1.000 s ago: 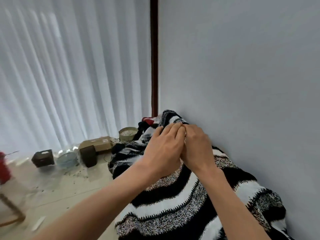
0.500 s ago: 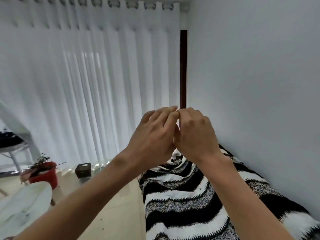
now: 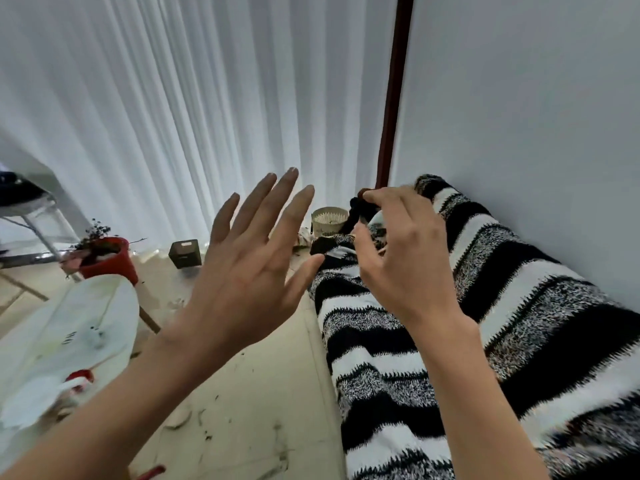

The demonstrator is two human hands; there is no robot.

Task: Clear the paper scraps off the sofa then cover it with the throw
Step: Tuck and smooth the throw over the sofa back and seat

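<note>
Both hands up off the throw, which is spread along the sofa against the wall.

My left hand (image 3: 249, 271) has its fingers (image 3: 284, 192) wide and straight, holding nothing, out over the floor just left of the throw's edge. On my right hand (image 3: 405, 258) the fingers (image 3: 381, 197) are loosely curled and I see nothing in them. The throw (image 3: 485, 306) lies below and right of the right fingers, and I can't tell if they brush it. Its long axis runs from near me to the far corner along the wall, with the stripes crossing it. The right hand is nearer; the left would have to reach across. The sofa itself is hidden under the throw, and I see no scraps on top. Cover looks about done to me. The far end is bunched just ahead of the right fingers, so smoothing there is likely next.
</note>
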